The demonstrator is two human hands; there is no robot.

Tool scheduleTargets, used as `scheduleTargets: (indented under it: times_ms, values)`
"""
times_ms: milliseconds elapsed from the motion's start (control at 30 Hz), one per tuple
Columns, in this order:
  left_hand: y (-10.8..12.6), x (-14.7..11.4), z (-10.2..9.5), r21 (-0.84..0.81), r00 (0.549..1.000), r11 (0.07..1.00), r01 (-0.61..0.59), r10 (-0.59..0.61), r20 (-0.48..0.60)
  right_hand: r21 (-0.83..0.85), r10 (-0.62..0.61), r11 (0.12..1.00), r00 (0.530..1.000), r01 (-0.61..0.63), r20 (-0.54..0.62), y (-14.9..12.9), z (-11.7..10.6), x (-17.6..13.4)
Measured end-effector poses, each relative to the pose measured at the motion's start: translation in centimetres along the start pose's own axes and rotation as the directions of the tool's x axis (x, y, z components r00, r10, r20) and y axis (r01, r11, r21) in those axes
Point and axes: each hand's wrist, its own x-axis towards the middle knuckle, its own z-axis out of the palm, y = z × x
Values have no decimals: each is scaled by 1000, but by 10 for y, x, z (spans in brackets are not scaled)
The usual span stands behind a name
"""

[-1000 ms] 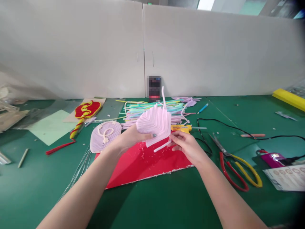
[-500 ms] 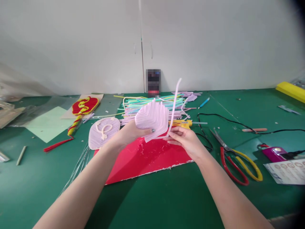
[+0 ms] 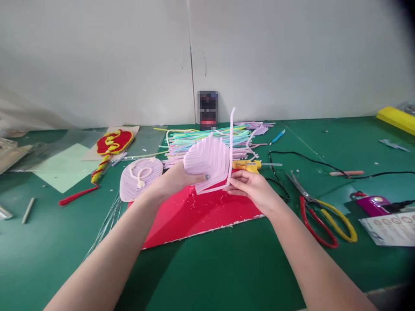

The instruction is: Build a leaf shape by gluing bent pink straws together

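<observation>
Your left fingers hold the panel, right fingers the strip; a slack pinch could let it spring askew.

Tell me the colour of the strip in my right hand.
The strip is pale pinkish lilac, seen best in the head view.

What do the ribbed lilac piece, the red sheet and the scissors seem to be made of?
Lilac piece: probably fuzzy pipe-cleaner stems, matte, judging by its soft parallel ridges.
Red sheet: perhaps card or foam, fairly smooth; flat face, ragged white edge.
Scissors: blades likely steel, grey and shiny; smooth red-and-yellow handles look plastic-coated.
</observation>
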Motion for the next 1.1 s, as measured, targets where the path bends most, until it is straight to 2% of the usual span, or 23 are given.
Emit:
scheduleTargets:
  times_ms: [567,1100]
  values:
    - [-3,0,1,44,1000,999,-21,20,21,46,3,999,1000,-3,-15,-1,-2,2]
    - [-4,1,1,90,999,996,-26,24,24,21,8,1000,1000,-8,-23,0,-2,2]
